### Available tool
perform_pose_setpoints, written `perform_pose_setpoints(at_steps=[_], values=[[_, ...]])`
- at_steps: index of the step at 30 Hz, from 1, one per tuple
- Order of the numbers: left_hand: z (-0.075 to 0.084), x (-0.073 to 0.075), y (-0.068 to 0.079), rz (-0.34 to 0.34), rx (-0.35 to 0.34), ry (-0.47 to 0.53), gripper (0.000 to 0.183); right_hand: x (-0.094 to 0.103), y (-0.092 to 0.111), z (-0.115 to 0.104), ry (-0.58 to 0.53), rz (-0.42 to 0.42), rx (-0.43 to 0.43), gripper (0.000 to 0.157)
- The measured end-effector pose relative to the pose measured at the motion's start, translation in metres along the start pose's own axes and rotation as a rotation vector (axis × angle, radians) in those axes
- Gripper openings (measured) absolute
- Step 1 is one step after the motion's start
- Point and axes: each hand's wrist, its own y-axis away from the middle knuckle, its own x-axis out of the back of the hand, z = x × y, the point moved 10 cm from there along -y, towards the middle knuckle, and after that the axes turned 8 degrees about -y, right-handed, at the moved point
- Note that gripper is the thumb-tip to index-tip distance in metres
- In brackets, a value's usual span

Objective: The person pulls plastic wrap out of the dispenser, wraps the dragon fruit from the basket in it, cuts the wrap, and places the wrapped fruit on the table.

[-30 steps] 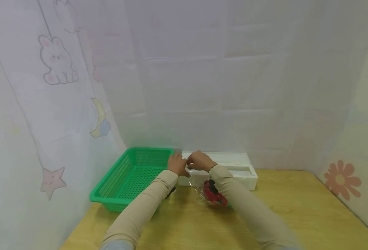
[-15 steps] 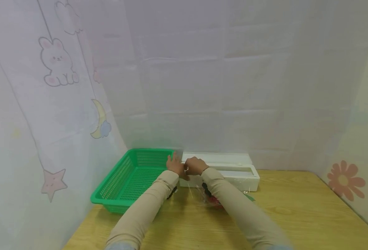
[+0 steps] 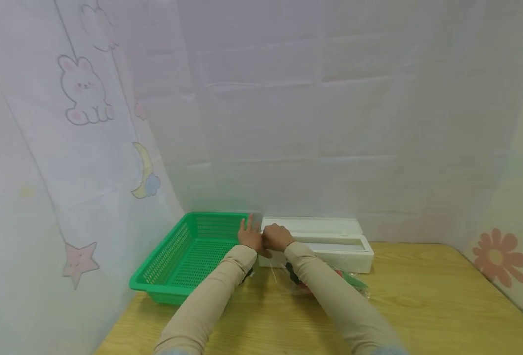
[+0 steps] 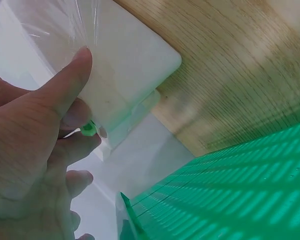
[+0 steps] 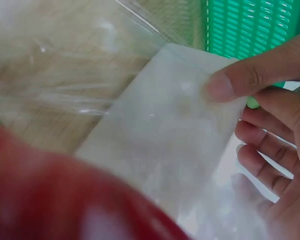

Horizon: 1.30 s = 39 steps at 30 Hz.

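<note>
A clear plastic bag (image 5: 100, 65) hangs in front of a white foam box. Blurred and close in the right wrist view is a glossy red thing (image 5: 75, 200) with the bag; its kind is unclear. My right forearm mostly hides it in the head view, where a flat green piece (image 3: 354, 281) shows beyond the sleeve. My left hand (image 3: 251, 240) and right hand (image 3: 277, 237) meet at the bag's far end, each pinching there with the thumb and a finger. A small green bit (image 4: 89, 128) shows between the fingertips. Other left fingers stand spread.
The green plastic basket (image 3: 133, 283) stands on the left, close to my left hand. Behind my hands lies the white foam box (image 3: 346, 260), its lid raised against the curtain (image 3: 288, 123). Wooden table (image 3: 434, 296) extends to the right.
My hands have come together, the right one shifting slightly left and the left fingers spreading upward. My right forearm now covers more of the red thing, and the green piece shows at its right.
</note>
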Motion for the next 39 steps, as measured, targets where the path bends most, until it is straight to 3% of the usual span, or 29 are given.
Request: perform_pose_setpoints(at_steps=[6,13,18,21,28,33,39], values=[[0.002,0.0,-0.003,0.036,-0.021,0.001,0.083,0.004,0.001,-0.002,0.092,0.034,0.064,0.021],[0.0,0.0,-0.002,0.02,-0.025,0.043,0.087,0.005,0.002,-0.007,0.024,0.004,0.118,0.01],[0.005,0.004,-0.001,0.042,-0.047,0.051,0.079,0.003,0.001,-0.003,0.172,-0.021,0.133,0.016],[0.008,0.007,-0.002,0.053,-0.056,0.06,0.076,0.004,0.001,-0.001,0.281,-0.048,0.127,0.015],[0.016,0.008,-0.003,0.039,-0.079,0.074,0.076,0.012,0.013,-0.006,0.398,-0.076,0.099,0.007],[0.012,0.01,-0.006,0.012,-0.059,0.047,0.071,0.025,0.02,0.004,0.536,-0.085,-0.001,0.014],[0.001,0.007,-0.007,0.004,-0.055,0.016,0.07,0.028,0.021,0.021,0.514,-0.085,-0.038,0.026]])
